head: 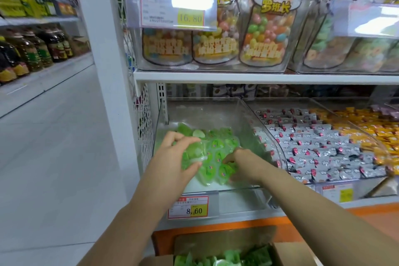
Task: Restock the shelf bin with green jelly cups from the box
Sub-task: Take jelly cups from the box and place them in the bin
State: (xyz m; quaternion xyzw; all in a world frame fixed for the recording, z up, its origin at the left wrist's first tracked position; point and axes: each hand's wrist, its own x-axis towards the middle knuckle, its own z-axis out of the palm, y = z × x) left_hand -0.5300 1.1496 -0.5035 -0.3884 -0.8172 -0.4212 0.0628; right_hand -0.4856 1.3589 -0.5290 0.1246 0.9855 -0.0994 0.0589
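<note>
Left grip (175,154) holds translucent green jelly cups (192,153) in the bin (240,200); right grip (245,163): cannot tell.

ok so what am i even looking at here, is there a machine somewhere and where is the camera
No machine: these are a person's two bare hands, filmed by one wide-angle camera worn on the head, looking down. The left hand grips a few green plastic jelly cups inside the clear plastic shelf bin. The right hand lies among the cups there; whether it holds any is unclear. Below, a brown cardboard box holds more.
</note>
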